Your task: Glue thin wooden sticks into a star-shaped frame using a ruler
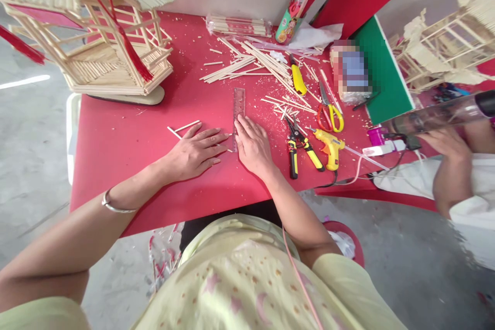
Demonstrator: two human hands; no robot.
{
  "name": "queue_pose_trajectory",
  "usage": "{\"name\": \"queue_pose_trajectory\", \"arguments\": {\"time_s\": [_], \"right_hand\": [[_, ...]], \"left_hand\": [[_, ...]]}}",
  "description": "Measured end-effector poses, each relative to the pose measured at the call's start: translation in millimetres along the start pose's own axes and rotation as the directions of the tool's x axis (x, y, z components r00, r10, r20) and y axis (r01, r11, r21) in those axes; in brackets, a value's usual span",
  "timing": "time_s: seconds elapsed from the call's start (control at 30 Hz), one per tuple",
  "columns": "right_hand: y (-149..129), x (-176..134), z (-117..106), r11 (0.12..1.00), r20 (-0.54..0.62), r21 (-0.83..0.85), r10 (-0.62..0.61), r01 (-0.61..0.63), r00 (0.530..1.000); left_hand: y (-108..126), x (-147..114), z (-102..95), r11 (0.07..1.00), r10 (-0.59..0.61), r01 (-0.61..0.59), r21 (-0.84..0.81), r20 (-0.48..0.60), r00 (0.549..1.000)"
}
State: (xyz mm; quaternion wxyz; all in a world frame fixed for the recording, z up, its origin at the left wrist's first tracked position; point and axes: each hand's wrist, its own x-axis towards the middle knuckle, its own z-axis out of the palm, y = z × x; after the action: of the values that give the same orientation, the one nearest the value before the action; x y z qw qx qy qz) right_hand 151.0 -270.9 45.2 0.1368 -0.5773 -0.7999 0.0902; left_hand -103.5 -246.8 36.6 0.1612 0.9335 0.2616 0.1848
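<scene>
My left hand (201, 150) lies flat on the red table, fingers stretched out over some thin wooden sticks (187, 126), whose ends stick out at its upper left. Against the tips of those fingers stands a clear ruler (239, 100), lying lengthwise away from me. The fingers of my right hand (253, 147) rest extended on the ruler's near part and cover some of it. Short stick ends show between the left fingertips and the ruler. How the sticks join beneath my left hand is hidden.
A stick-built pavilion model (116, 56) with red tassels stands left. Loose sticks (266, 62), a yellow-handled knife (297, 77), scissors (328, 108), pruning shears (299, 144) and a yellow glue gun (328, 147) lie right. A co-worker's hand (448, 144) is at far right.
</scene>
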Motion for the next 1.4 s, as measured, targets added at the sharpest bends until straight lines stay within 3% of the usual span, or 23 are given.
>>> {"name": "queue_pose_trajectory", "arguments": {"time_s": [1.4], "right_hand": [[-0.5,1.1,-0.2,0.999,0.015,-0.036,-0.012,0.013,1.0]], "left_hand": [[-1.2,-0.8,2.0,1.0,-0.011,0.011,-0.007,0.009,1.0]]}}
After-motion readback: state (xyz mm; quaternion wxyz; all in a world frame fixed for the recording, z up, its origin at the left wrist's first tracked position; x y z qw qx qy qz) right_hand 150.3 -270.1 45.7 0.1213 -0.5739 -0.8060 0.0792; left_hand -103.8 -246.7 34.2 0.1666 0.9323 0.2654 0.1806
